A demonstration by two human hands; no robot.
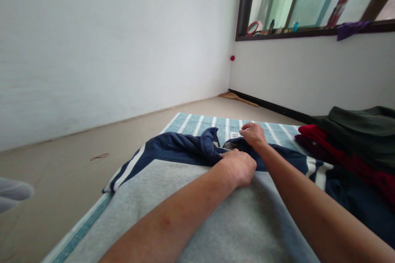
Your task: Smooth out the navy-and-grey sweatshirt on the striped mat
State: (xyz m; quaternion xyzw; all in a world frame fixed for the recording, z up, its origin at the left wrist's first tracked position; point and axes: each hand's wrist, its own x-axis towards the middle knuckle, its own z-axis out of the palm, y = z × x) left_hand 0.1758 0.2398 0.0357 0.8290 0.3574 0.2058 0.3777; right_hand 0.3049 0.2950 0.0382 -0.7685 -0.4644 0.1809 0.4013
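1. Grey sweatshirt [216, 218] lies flat on the striped mat [197, 124], under both forearms.
2. Left hand [239, 167] rests curled on its navy collar (fingers hidden, grip unclear).
3. Right hand [253, 133] pinches the collar edge just beyond.
4. Folded clothes [354, 139] sit well right of the fingers.

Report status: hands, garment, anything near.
Left hand fisted on sweatshirt collar. Right hand pinching the neck edge. Clothes pile at right, apart from hands.
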